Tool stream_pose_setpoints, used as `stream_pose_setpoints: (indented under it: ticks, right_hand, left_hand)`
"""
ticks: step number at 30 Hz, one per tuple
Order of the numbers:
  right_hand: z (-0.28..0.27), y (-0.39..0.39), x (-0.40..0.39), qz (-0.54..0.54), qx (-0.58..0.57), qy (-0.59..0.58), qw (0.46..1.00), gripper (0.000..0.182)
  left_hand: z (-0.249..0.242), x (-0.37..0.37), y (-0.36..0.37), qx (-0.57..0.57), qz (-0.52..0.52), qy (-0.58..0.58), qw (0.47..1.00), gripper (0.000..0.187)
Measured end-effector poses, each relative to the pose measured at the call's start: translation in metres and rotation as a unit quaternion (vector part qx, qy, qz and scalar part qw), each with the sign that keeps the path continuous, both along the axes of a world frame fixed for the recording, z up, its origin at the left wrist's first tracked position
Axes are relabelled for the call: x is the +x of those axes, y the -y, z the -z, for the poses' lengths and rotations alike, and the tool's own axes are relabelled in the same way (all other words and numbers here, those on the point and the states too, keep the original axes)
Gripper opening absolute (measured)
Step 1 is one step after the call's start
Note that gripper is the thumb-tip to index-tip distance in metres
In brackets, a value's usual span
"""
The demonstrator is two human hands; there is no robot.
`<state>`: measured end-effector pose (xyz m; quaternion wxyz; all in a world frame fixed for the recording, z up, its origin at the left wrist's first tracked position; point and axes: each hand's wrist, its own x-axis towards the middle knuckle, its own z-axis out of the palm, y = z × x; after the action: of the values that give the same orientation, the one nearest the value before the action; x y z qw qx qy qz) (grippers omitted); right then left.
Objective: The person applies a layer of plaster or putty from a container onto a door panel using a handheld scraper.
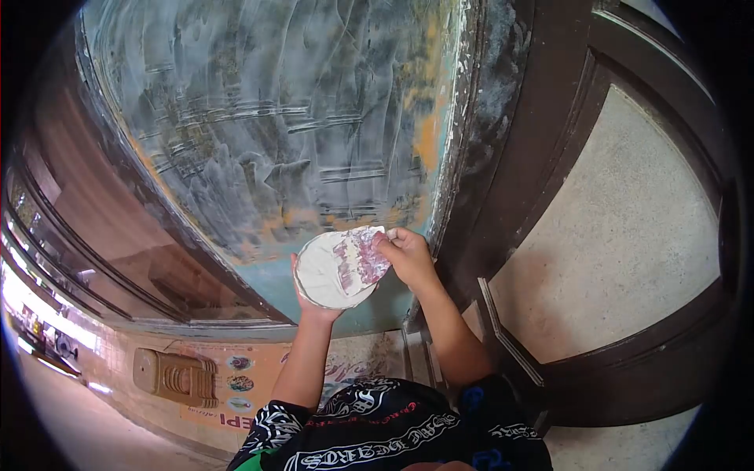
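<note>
Patchy putty-smeared wall (275, 118) ahead, door (620, 235) beside. Left hand (314, 302) cupped under plate (330, 271), held flat as a palette — right hand (408, 255) pinching scraper (363, 257) on it, loading putty.

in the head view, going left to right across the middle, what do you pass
dark wooden frame → putty-smeared wall → round white plate held by the left hand → putty knife blade → right hand → dark door frame → pale door panel
</note>
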<state>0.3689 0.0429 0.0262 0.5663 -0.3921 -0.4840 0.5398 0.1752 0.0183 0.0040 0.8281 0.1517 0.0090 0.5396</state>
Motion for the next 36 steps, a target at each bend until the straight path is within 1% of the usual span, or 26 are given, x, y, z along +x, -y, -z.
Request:
stream_pose_setpoints:
  ticks: [2, 4, 5, 8, 10, 12, 13, 16, 17, 18, 20, 24, 26, 28, 29, 32, 33, 36]
  right_hand:
    - [-0.005, 0.002, -0.001, 0.003, -0.01, -0.002, 1.0, 0.009]
    - [-0.002, 0.003, -0.002, 0.021, 0.008, -0.042, 0.999, 0.013]
    - [0.002, 0.001, 0.0, 0.015, 0.001, -0.053, 0.998, 0.011]
    - [0.003, 0.002, 0.001, 0.022, -0.006, -0.053, 0.998, 0.01]
    - [0.004, 0.003, 0.002, 0.021, 0.006, -0.052, 0.998, 0.011]
    - [-0.001, 0.007, 0.001, 0.015, -0.008, -0.074, 0.997, 0.007]
    - [-0.013, 0.015, 0.0, 0.015, -0.035, -0.08, 0.996, 0.006]
    - [-0.008, 0.012, -0.009, 0.032, -0.004, -0.047, 0.998, 0.006]
    - [-0.002, 0.008, -0.011, 0.027, 0.003, -0.028, 0.999, 0.007]
    - [-0.003, 0.009, -0.014, 0.029, 0.004, -0.027, 0.999, 0.007]
    - [-0.008, 0.011, -0.022, 0.008, -0.02, -0.065, 0.998, 0.006]
    - [-0.013, 0.005, -0.036, -0.007, -0.003, -0.017, 1.0, 0.008]
    - [-0.026, 0.008, -0.05, 0.001, -0.009, -0.03, 1.0, 0.01]
    - [-0.036, 0.008, -0.064, -0.015, -0.033, -0.061, 0.997, 0.012]
    - [-0.033, 0.005, -0.071, -0.021, -0.017, -0.065, 0.998, 0.013]
    - [-0.039, 0.004, -0.095, -0.011, -0.001, -0.033, 0.999, 0.014]
    - [-0.041, 0.003, -0.102, -0.008, -0.001, -0.031, 0.999, 0.014]
    - [-0.044, 0.001, -0.12, 0.019, -0.041, -0.027, 0.999, 0.013]
  left_hand:
    - [-0.004, 0.002, 0.001, 0.0, 0.008, 0.006, 1.0, 0.084]
    - [-0.005, 0.004, 0.0, -0.023, -0.008, -0.012, 1.0, 0.084]
    - [-0.006, 0.004, 0.001, -0.036, -0.016, -0.019, 0.999, 0.084]
    - [-0.003, 0.003, -0.001, -0.016, -0.003, -0.004, 1.0, 0.084]
    - [-0.003, 0.003, 0.0, -0.037, -0.028, -0.021, 0.999, 0.083]
    - [-0.003, 0.001, 0.002, -0.006, -0.005, -0.014, 1.0, 0.083]
    - [0.0, -0.001, 0.001, -0.011, -0.001, -0.011, 1.0, 0.084]
    - [0.002, -0.005, -0.002, -0.03, -0.005, -0.015, 0.999, 0.084]
    - [0.001, -0.008, 0.002, 0.021, 0.038, 0.017, 0.999, 0.083]
    - [0.0, -0.011, 0.002, 0.021, 0.039, 0.018, 0.999, 0.083]
    - [-0.002, -0.017, 0.002, -0.006, 0.024, -0.002, 1.0, 0.083]
    - [-0.008, -0.038, -0.001, -0.005, 0.025, -0.001, 1.0, 0.085]
    - [-0.014, -0.052, -0.002, -0.008, 0.028, -0.003, 1.0, 0.085]
    - [-0.019, -0.066, -0.003, -0.003, 0.031, -0.001, 0.999, 0.085]
    - [-0.016, -0.075, -0.006, 0.011, 0.038, -0.011, 0.999, 0.086]
    - [-0.025, -0.097, -0.007, 0.035, 0.048, -0.007, 0.998, 0.086]
    - [-0.027, -0.103, -0.008, 0.009, 0.033, -0.009, 0.999, 0.085]
    - [-0.03, -0.122, -0.01, 0.015, 0.037, 0.002, 0.999, 0.084]
